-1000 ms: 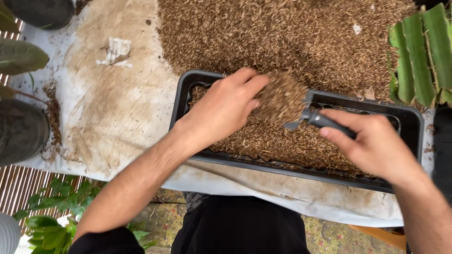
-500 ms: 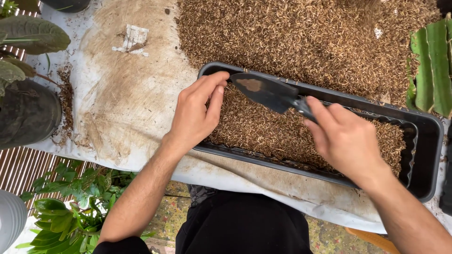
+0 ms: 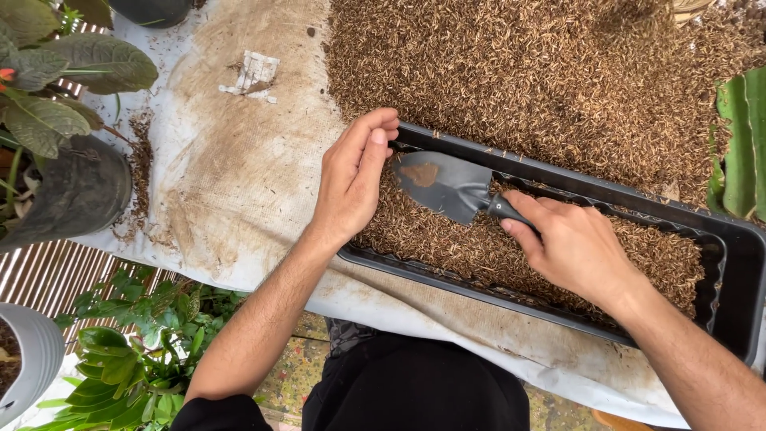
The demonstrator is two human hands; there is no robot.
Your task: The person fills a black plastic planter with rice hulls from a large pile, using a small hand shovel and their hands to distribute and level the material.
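Fingers (image 3: 531,217) of the right hand (image 3: 576,249) wrap the handle of a dark trowel (image 3: 448,186), its blade nearly bare over the husks (image 3: 447,239) in the black tray (image 3: 558,179). Left hand (image 3: 351,175) rests open, fingers together, at the tray's left end, just beside the blade. More husks lie heaped on the cloth-covered surface (image 3: 231,183) behind.

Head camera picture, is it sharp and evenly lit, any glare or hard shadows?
Head view: sharp throughout, soft even daylight; no harsh shadows; a faint dull sheen on the trowel blade held by the right hand; the left hand and husk grains look crisp, no motion blur.
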